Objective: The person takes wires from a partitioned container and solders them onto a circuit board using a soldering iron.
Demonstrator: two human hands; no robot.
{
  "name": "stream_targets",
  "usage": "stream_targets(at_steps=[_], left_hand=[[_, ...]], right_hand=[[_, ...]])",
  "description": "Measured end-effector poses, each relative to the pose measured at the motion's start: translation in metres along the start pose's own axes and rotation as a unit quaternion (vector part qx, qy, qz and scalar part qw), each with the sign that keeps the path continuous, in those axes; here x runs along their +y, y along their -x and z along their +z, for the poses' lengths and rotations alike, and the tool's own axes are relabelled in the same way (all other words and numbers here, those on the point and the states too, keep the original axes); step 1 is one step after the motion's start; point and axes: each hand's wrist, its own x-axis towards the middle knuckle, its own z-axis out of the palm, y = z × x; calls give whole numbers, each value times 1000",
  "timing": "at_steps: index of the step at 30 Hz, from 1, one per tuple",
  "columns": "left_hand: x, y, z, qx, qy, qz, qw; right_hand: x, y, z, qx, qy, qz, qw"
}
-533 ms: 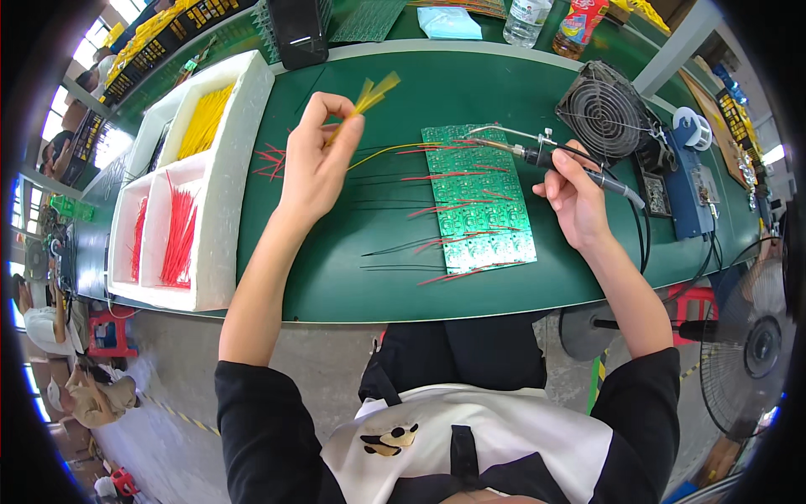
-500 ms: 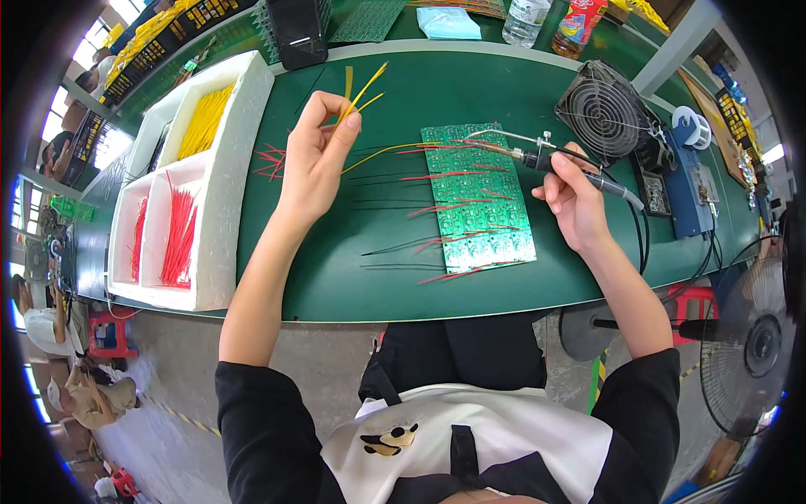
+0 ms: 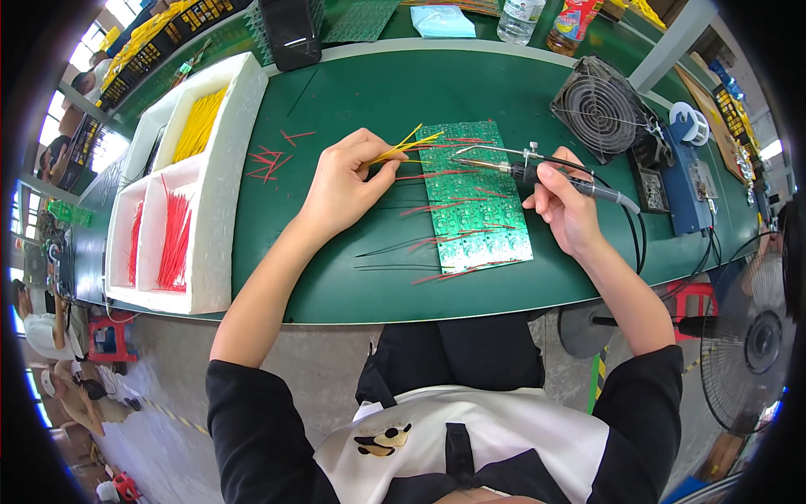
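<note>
Pinching a small bundle of yellow wires [image 3: 403,147] between thumb and fingertips, my left hand [image 3: 344,185] is curled nearly closed, the wire ends fanning out over the left edge of the green circuit board [image 3: 474,197]. That board lies flat on the green table [image 3: 378,92], with red wires [image 3: 445,207] and black wires [image 3: 395,248] sticking out from its left side. My right hand [image 3: 564,206] is wrapped shut around the handle of a soldering iron [image 3: 537,172], whose thin tip reaches over the upper part of the board.

To my left, a white foam tray [image 3: 227,193] holds sorted stock: yellow wires in the far compartment [image 3: 200,124], red wires in the two near compartments [image 3: 175,244]. A few loose red wires [image 3: 269,160] lie on the table between the tray and my left hand.

Compared with half a second ago, my left hand has dropped from farther back on the table to the board's edge, bringing the yellow bundle with it; my right hand and the iron are about where they were.

Beyond the board, to the right, stand a small dark fan [image 3: 600,107] and a blue holder [image 3: 684,181].
</note>
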Motion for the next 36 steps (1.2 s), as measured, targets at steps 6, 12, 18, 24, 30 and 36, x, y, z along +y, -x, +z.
stream_targets(at_steps=[6, 12, 18, 24, 30, 36], left_hand=[[-5, 1, 7, -6, 16, 37, 999], [-6, 0, 6, 7, 48, -18, 999], [-5, 1, 9, 12, 41, -4, 999], [-7, 1, 10, 19, 36, 16, 999], [-5, 1, 10, 21, 34, 11, 999], [-6, 1, 9, 19, 30, 14, 999]], right_hand=[[-2, 1, 2, 2, 22, -7, 1000], [-2, 1, 3, -1, 21, 1, 1000], [-2, 2, 4, -5, 29, -3, 1000], [-3, 2, 5, -16, 46, -5, 999], [-2, 2, 7, -17, 56, -9, 998], [-3, 2, 7, -18, 58, -10, 998]])
